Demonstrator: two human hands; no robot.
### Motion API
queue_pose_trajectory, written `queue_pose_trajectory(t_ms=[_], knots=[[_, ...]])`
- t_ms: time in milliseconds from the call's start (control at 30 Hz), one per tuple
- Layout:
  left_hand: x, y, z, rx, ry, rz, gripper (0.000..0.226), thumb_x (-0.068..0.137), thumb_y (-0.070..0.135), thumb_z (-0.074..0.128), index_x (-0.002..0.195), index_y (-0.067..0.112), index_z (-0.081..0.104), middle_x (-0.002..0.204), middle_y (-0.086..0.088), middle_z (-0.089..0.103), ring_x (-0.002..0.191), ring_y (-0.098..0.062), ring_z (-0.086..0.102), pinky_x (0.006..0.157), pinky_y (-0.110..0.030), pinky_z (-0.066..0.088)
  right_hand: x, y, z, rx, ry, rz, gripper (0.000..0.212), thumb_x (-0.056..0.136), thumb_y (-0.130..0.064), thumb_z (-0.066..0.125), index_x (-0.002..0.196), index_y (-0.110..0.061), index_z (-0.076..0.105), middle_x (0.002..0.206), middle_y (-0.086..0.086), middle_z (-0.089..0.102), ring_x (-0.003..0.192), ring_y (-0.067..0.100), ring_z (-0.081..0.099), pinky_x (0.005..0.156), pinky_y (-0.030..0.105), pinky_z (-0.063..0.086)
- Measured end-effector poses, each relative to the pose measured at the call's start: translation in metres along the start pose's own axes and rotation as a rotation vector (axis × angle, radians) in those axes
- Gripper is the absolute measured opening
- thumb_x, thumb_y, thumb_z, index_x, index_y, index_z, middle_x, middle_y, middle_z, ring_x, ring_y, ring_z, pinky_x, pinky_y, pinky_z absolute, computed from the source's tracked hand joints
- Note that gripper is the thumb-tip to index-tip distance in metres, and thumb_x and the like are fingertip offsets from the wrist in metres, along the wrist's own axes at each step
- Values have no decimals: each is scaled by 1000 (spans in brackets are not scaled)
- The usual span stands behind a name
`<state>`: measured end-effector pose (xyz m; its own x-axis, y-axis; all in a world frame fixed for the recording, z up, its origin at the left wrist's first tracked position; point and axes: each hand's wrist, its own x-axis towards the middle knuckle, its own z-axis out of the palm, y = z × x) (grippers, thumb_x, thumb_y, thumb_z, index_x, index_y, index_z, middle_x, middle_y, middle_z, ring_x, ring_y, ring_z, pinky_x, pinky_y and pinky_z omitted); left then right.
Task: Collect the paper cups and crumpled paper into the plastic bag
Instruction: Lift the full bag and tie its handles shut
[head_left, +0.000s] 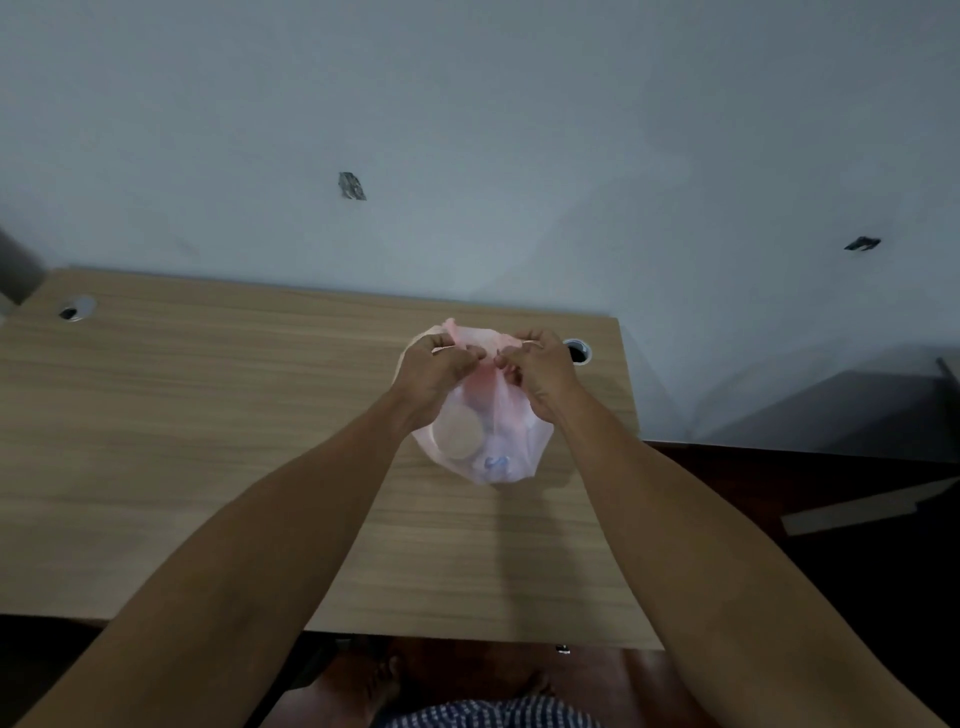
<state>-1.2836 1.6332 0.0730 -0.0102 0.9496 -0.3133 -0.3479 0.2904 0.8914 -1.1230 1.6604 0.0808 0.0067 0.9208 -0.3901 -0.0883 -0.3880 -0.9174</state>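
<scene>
A thin pink plastic bag (511, 441) stands on the wooden desk (208, 441) towards its right side. Through the film I see the round bottom of a paper cup (460, 434) and pale crumpled paper with a blue mark (496, 462). My left hand (434, 371) grips the bag's gathered top on the left. My right hand (545, 374) grips the top on the right. The two hands almost meet over the bag's mouth, which is bunched together between them.
The desk stands against a grey-blue wall. Cable holes sit at the desk's far left (75, 309) and far right (577, 351). Dark floor lies right of the desk, with a pale board (857, 506) on it. My feet show below the desk's near edge.
</scene>
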Motion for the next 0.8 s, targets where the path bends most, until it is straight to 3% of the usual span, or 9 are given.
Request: queue_pose_trajectory(t_ms=[67, 133, 200, 300, 433, 533, 667, 800], knots=[[-2, -1, 0, -43, -1, -32, 13, 96, -7, 58, 89, -4, 69, 84, -12, 75, 80, -18, 71, 77, -22, 58, 0, 1, -2, -9, 35, 13, 25, 90, 9, 64, 108, -7, 59, 78, 20, 70, 54, 16, 58, 54, 26, 46], [-4, 1, 1, -60, 6, -51, 14, 100, 3, 58, 92, -1, 68, 83, -10, 74, 77, -18, 71, 69, -22, 58, 2, 4, -6, -16, 41, 27, 6, 94, 4, 64, 97, -1, 63, 75, 20, 70, 53, 16, 59, 55, 27, 47], [-7, 2, 2, -43, 1, -72, 11, 100, 14, 62, 98, 5, 67, 82, -8, 72, 66, -17, 68, 59, -25, 57, 2, 7, -6, 21, 43, 27, 13, 99, -3, 62, 87, -7, 62, 70, 14, 68, 55, 19, 57, 54, 28, 46], [-12, 0, 3, -53, -41, -110, 20, 99, 22, 64, 110, 5, 67, 78, -4, 64, 56, -13, 58, 52, -26, 52, 4, 11, -3, 28, 35, 17, 12, 103, -15, 59, 90, -15, 62, 70, 11, 66, 53, 19, 53, 48, 26, 39], [-14, 0, 5, -129, -136, -200, 19, 97, 20, 66, 110, 7, 69, 75, -1, 56, 56, -9, 50, 53, -22, 48, 2, 6, -3, 57, 5, 90, 21, 96, -1, 57, 78, -11, 59, 61, 5, 50, 49, 13, 38, 40, 23, 25], [-16, 2, 6, -130, -175, -240, 15, 99, 22, 62, 103, 10, 70, 72, 1, 53, 55, -8, 44, 53, -21, 43, 1, 4, -2, 197, -1, 172, 29, 89, 6, 48, 64, -9, 51, 61, 5, 40, 52, 13, 31, 46, 25, 19], [-13, 5, 5, -131, -167, -220, 18, 99, 26, 62, 101, 10, 69, 72, 2, 51, 55, -8, 42, 54, -21, 39, 2, 7, -2, 174, -66, 129, 26, 93, 8, 52, 72, -6, 57, 67, 8, 45, 54, 13, 35, 48, 23, 31], [-7, 4, -1, -173, -176, -277, 18, 100, 25, 57, 100, 11, 69, 73, 3, 50, 55, -8, 40, 55, -21, 35, 2, 10, -3, 123, -57, 81, 19, 98, 10, 52, 99, -2, 67, 75, 11, 66, 59, 16, 57, 52, 22, 46]])
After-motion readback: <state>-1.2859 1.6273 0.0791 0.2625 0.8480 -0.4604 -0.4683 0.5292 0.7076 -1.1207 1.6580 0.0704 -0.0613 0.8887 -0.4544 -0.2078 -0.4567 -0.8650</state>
